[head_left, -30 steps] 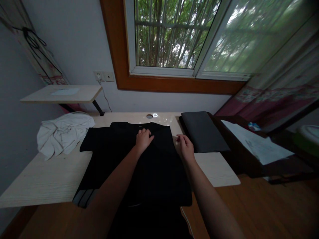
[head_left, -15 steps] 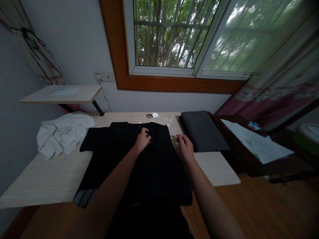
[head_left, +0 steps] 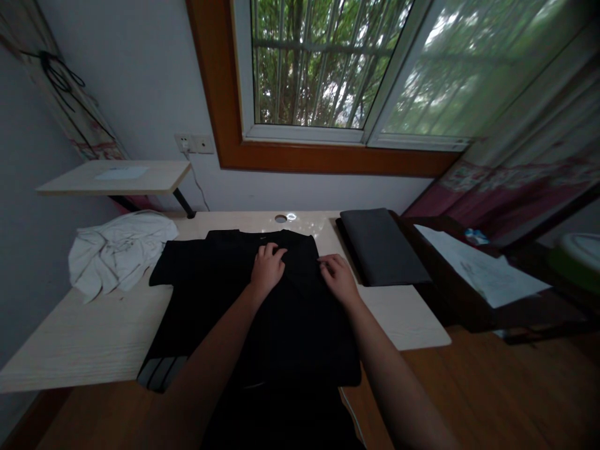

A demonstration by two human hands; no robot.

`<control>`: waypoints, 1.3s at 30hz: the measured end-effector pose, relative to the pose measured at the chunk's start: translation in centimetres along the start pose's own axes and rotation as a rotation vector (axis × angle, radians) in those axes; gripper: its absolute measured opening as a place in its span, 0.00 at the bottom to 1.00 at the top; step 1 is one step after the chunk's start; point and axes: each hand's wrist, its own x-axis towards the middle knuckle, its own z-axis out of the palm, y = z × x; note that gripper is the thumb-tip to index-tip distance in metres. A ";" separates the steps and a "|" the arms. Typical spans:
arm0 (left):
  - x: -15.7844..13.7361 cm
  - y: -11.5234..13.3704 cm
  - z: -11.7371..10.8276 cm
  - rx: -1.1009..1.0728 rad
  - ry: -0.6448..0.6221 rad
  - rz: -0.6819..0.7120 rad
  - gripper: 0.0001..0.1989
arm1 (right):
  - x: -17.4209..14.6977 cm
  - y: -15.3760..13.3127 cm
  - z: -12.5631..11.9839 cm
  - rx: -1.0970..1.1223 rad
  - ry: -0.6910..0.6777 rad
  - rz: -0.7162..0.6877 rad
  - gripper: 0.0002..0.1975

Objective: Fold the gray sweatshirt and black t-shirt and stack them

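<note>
A black T-shirt (head_left: 300,325) lies spread on the light wooden desk (head_left: 84,344), its collar toward the wall. One sleeve sticks out to the left; the right side runs in a straight edge with no sleeve showing. A grey striped patch (head_left: 162,373) shows near the shirt's lower left corner. My left hand (head_left: 269,267) rests on the cloth just below the collar, fingers spread. At the shirt's upper right edge, my right hand (head_left: 338,278) has its fingertips closed on the border of the cloth; the exact pinch is dark and small.
A crumpled white cloth (head_left: 119,250) lies at the desk's left, beside a small raised shelf (head_left: 117,178). To the right sits a dark grey folder-like slab (head_left: 382,247). Beyond it, papers (head_left: 478,265) lie on a dark surface. A window (head_left: 328,69) is ahead.
My right hand has moved left from beside the shirt to its right edge. My left hand has shifted slightly and its fingers now lie flatter on the cloth.
</note>
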 end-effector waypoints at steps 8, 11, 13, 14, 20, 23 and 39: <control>-0.3 0.4 0.7 0.031 -0.013 0.139 0.20 | 0.5 -0.9 0.7 -0.224 -0.201 -0.096 0.24; -0.2 0.5 1.0 0.028 -0.033 0.155 0.20 | 1.5 -1.1 1.6 -0.307 -0.256 -0.084 0.26; -0.2 0.4 1.1 0.033 -0.054 0.162 0.21 | 2.3 -1.3 2.5 -0.361 -0.283 -0.044 0.26; -0.2 0.4 1.1 0.036 -0.064 0.164 0.21 | 2.8 -1.4 2.9 -0.383 -0.288 -0.021 0.27; -0.2 0.2 1.1 0.029 -0.094 0.183 0.22 | 5.0 -0.8 4.6 -0.427 -0.246 0.081 0.28; -0.2 0.2 1.1 0.036 -0.110 0.185 0.23 | 5.4 0.2 4.4 -0.415 -0.233 0.109 0.28; 0.4 0.1 1.7 0.183 -0.209 0.162 0.28 | 3.2 -4.7 5.2 -0.467 -0.183 0.052 0.29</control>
